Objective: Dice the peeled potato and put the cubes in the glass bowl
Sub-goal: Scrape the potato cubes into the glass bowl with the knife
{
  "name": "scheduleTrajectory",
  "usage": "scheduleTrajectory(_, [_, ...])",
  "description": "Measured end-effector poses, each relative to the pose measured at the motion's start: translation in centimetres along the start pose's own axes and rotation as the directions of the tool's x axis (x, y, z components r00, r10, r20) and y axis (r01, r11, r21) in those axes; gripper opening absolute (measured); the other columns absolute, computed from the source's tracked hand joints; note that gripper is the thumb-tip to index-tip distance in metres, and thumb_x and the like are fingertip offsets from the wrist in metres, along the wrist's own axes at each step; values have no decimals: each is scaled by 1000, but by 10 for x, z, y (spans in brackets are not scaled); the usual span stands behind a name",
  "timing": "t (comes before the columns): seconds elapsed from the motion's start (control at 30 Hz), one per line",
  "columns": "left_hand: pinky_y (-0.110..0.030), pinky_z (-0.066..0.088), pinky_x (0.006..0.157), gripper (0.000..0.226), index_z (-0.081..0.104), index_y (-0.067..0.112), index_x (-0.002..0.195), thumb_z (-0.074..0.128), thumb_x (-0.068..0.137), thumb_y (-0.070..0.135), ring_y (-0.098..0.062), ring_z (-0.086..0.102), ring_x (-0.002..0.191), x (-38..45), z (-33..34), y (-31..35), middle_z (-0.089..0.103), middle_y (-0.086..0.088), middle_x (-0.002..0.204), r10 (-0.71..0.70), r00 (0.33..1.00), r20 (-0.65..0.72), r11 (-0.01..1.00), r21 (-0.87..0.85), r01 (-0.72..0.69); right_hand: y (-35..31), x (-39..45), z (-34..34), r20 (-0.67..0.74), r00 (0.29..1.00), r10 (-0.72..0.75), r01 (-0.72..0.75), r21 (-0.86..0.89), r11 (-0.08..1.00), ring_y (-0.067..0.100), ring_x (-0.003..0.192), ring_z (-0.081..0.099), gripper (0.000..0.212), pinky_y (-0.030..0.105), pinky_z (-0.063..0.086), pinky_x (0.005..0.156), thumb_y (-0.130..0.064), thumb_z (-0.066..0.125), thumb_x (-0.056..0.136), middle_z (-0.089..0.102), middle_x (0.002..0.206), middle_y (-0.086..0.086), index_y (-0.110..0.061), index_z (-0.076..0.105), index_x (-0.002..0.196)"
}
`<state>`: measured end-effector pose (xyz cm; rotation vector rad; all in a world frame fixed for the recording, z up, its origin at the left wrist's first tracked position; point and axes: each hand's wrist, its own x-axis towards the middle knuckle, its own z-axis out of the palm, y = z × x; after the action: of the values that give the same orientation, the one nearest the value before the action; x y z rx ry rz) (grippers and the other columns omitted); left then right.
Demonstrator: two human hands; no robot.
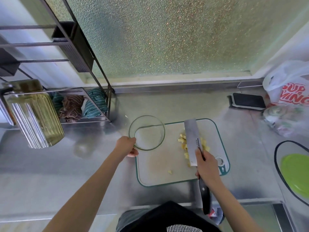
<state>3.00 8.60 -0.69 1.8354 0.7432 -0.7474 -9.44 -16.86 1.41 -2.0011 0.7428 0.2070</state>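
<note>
Left hand grips near rim of empty glass bowl at board's left edge; right hand grasps cleaver, long axis pointing away, blade flat among potato cubes just right of bowl.

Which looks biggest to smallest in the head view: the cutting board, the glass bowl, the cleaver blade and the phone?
1. cutting board
2. glass bowl
3. and 4. cleaver blade and phone: too alike to rank; the blade looks longer, the phone wider, and the phone lies farther from the camera.
</note>
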Motion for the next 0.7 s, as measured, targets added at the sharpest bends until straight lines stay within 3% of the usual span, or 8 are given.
scheduleTrajectory(0.2, [-23, 44, 36, 5, 47, 1, 85, 45, 88, 5, -24, 49, 44, -10, 7, -7, 47, -16, 64, -26, 999, 35, 999, -17, 27, 6, -9, 2, 22, 999, -26, 26, 2, 1000, 18, 33, 46, 37, 21, 33, 33, -33, 40, 99, 46, 54, 11, -11, 41, 70])
scheduleTrajectory(0.3, [-24, 46, 36, 17, 50, -1, 91, 49, 92, 15, -25, 55, 46, -16, 8, -7, 55, -19, 66, -31, 999, 35, 999, -23, 32, 12, -12, 0, 38, 999, -38, 38, 0, 999, 16, 29, 44, 35, 23, 34, 32, -33, 40, 99, 47, 54, 12, -10, 43, 72])
scheduleTrajectory(0.37, [-25, 46, 39, 35, 48, 1, 93, 51, 93, 36, -26, 58, 50, -26, 10, -11, 58, -16, 71, 22, 999, -45, 999, 29, -20, 13, -14, -3, 30, 998, -59, 59, 0, 998, 16, 29, 44, 36, 23, 34, 33, -33, 39, 99, 47, 53, 11, -10, 43, 72])
scheduleTrajectory(0.43, [-29, 43, 50, 42, 42, 6, 94, 48, 91, 48, -29, 59, 62, -40, 16, -22, 55, -9, 75, 146, 957, -252, 987, 106, -123, 14, -13, -9, -2, 997, -76, 76, -8, 997, 18, 32, 44, 38, 21, 35, 33, -33, 40, 99, 45, 52, 9, -13, 41, 67])
scheduleTrajectory(0.53, [-31, 37, 59, 29, 40, 10, 92, 49, 91, 37, -31, 54, 71, -64, 41, -51, 54, -8, 78, 508, 742, -437, 856, 354, -378, 13, -7, -23, -66, 995, -80, 80, 5, 997, 22, 39, 46, 39, 18, 35, 33, -34, 41, 98, 43, 57, 11, -13, 39, 66])
scheduleTrajectory(0.63, [-31, 48, 68, 27, 47, 10, 102, 48, 84, 31, -21, 51, 89, -75, 79, -83, 53, -9, 100, 920, 389, -41, 341, 571, -747, 14, 5, -41, -121, 990, -71, 73, 7, 997, 20, 38, 50, 40, 17, 37, 34, -35, 41, 99, 45, 59, 14, -12, 40, 67])
scheduleTrajectory(0.67, [-31, 51, 77, 35, 47, 10, 111, 46, 83, 32, -19, 49, 100, -74, 93, -92, 50, -8, 113, 938, 322, 129, 191, 582, -790, 16, 11, -47, -133, 990, -56, 58, 17, 998, 17, 36, 50, 40, 18, 38, 34, -37, 41, 99, 47, 58, 15, -11, 42, 68])
scheduleTrajectory(0.7, [-33, 50, 88, 47, 44, 9, 123, 44, 83, 34, -19, 44, 114, -70, 107, -100, 46, -8, 129, 910, 322, 262, 118, 581, -805, 17, 16, -53, -141, 989, -43, 47, 23, 999, 15, 34, 49, 40, 20, 39, 34, -38, 40, 99, 48, 57, 15, -11, 42, 69])
